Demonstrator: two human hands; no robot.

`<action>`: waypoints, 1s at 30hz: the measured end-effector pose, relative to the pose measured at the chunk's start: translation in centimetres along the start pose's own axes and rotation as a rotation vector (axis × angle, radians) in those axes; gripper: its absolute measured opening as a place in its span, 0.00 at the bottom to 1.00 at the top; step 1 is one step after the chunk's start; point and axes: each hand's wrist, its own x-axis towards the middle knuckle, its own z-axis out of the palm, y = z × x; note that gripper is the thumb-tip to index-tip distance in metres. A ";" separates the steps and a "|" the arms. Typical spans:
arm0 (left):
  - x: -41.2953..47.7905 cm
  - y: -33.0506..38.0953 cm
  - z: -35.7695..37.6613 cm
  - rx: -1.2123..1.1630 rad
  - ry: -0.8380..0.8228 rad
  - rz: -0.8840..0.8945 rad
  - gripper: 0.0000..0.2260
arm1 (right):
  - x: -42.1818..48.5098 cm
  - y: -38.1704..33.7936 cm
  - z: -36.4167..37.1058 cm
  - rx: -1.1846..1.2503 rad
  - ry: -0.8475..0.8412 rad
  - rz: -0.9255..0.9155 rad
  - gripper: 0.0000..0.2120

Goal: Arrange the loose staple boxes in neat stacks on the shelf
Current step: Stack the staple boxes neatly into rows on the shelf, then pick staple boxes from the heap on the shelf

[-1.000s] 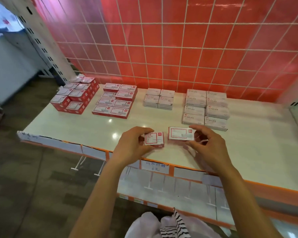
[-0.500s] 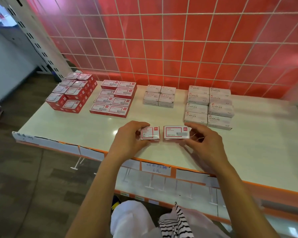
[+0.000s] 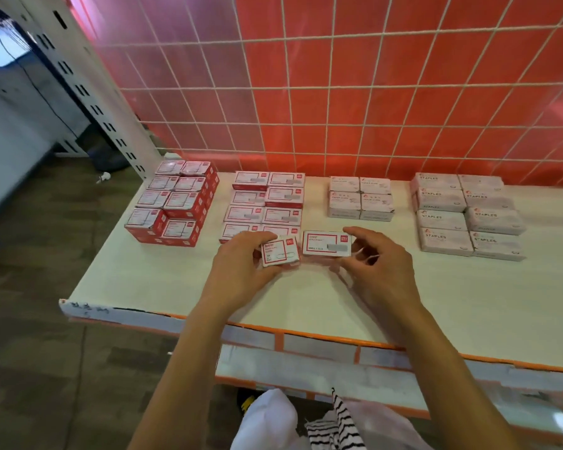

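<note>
My left hand [image 3: 241, 266] grips a small red-and-white box [image 3: 279, 252] between thumb and fingers, just above the white shelf [image 3: 176, 274]. Beside it, my right hand [image 3: 379, 264] holds a wider red-and-white box [image 3: 326, 243] by its right end. The two boxes sit side by side, nearly touching, in front of a stacked group of red boxes [image 3: 267, 203]. Another red stack [image 3: 176, 203] stands at the shelf's back left.
Pale pink boxes [image 3: 360, 198] stand mid-back, and larger boxes marked STAPLES [image 3: 468, 216] at the back right. A red wire-grid wall rises behind. The shelf's front edge carries orange label strips [image 3: 306, 339]. A white slotted upright [image 3: 88, 82] stands at the left.
Both hands have carried their boxes away from the front edge toward the red stacks at the back. The view has shifted closer to the shelf.
</note>
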 end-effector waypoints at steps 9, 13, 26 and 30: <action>1.8 -4.1 -4.3 -0.017 -0.051 0.064 0.24 | 4.0 -5.6 7.1 -0.060 0.061 -0.024 0.21; 2.1 -5.3 -5.3 -0.006 -0.109 0.115 0.26 | 5.4 -6.9 9.7 -0.147 0.083 -0.023 0.23; 2.7 -7.0 -6.6 0.007 -0.165 0.170 0.26 | 5.7 -7.3 11.0 -0.213 0.138 0.035 0.25; 2.7 -6.5 -6.1 -0.033 -0.154 0.141 0.26 | 4.7 -6.3 9.5 -0.121 0.159 0.094 0.24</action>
